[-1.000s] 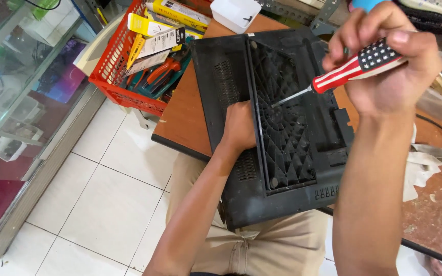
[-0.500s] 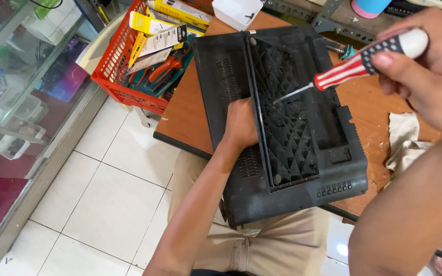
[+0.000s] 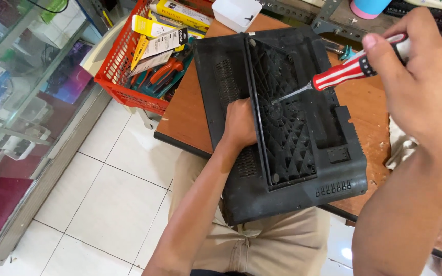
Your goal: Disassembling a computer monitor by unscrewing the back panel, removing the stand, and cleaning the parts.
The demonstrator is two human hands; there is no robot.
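Gripped between thumb and curled fingers of the right hand [image 3: 425, 97], at the upper right of the frame, is a screwdriver [image 3: 351, 69] with a red-and-white striped handle. Its thin metal shaft slants down and to the left, and the tip rests on the ribbed panel of a black laptop base [image 3: 282, 133] near the centre of the frame. The left hand [image 3: 239, 125] lies on that base just left of the raised edge of the ribbed panel, fingers curled against the edge, holding no separate thing but pressing on the casing.

The laptop base lies underside up, with 1 end on a brown wooden table [image 3: 190, 112] and the near end overhanging toward the person's lap, above beige trousers [image 3: 262, 245]. Vent slots show along its left strip and a row of small slots at its lower right corner.

At the upper left of the table sits a red plastic basket [image 3: 124, 76] holding packaged tools and orange-handled pliers [image 3: 162, 71]. Beyond the laptop stands a white plastic tray [image 3: 239, 13]. A pale cloth [image 3: 400, 148] lies on the table at the right, partly behind the right forearm. White floor tiles [image 3: 103, 204] fill the lower left, beside a glass display case [image 3: 16, 102].
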